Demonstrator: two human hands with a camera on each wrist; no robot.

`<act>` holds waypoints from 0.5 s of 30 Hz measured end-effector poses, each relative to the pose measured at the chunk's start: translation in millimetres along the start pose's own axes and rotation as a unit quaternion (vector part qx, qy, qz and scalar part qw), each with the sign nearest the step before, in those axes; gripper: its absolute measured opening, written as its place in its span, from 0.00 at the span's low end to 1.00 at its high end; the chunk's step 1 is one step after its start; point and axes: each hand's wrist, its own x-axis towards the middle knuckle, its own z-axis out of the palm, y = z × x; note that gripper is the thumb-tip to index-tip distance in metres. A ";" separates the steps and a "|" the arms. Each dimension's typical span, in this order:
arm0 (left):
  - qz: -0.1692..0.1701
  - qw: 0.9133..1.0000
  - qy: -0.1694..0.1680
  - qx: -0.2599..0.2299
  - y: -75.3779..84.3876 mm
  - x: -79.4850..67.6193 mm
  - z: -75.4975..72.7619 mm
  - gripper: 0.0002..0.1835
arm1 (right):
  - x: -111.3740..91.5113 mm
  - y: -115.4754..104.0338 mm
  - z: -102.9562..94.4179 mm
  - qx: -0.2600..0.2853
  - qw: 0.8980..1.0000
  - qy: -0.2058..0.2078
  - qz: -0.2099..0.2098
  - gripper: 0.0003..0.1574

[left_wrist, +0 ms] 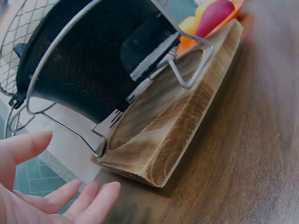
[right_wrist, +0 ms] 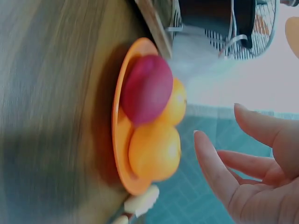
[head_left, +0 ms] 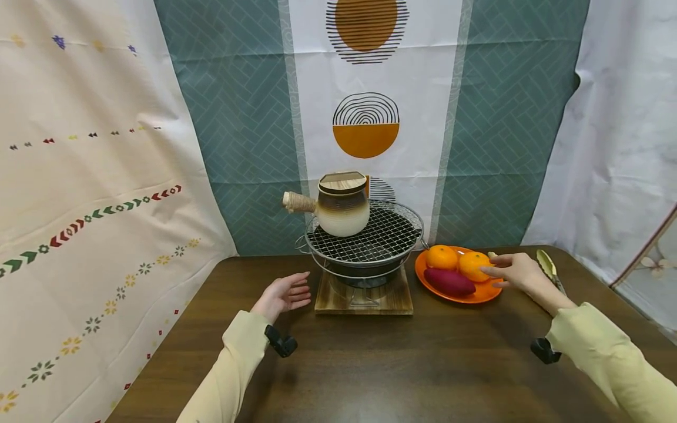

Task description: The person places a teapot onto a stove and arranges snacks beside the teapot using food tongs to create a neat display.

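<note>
My right hand [head_left: 520,274] hovers by the right side of an orange plate [head_left: 472,298], its fingers apart and holding nothing. Two oranges [right_wrist: 155,150] and a purple sweet potato [head_left: 449,282] lie on that plate. With loosely bent, empty fingers, my left hand [head_left: 285,295] is held just left of a wooden board [left_wrist: 180,126]. On the board stands a black stove [left_wrist: 88,60] in a wire frame, topped by a round wire grill [head_left: 391,235]. A cream and brown pot [head_left: 342,217] with a wooden lid [head_left: 342,180] sits on the grill, its wrapped handle [head_left: 300,202] pointing left.
Tongs [head_left: 550,269] lie right of the plate, partly hidden behind my right hand in the head view. The dark wooden table [head_left: 402,370] reaches back to a patterned curtain [head_left: 254,147], with light cloths [head_left: 90,194] hanging at both sides.
</note>
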 end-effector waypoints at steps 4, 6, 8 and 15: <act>-0.005 1.000 0.000 0.018 -2.4 1.9 1.6 0.31 | -2.9 7.8 -12.9 -0.004 1.000 0.005 -0.014 0.46; -0.006 1.000 -0.001 0.024 -3.9 3.2 2.3 0.30 | -4.8 11.7 -18.7 -0.025 0.999 0.012 -0.019 0.45; -0.004 1.000 0.000 0.030 -5.6 4.4 2.6 0.28 | -6.4 15.7 -24.2 -0.057 0.998 0.018 -0.023 0.45; 0.011 0.998 0.014 0.054 -9.3 3.0 0.7 0.25 | -6.6 29.3 -34.9 -0.110 0.993 0.030 -0.026 0.44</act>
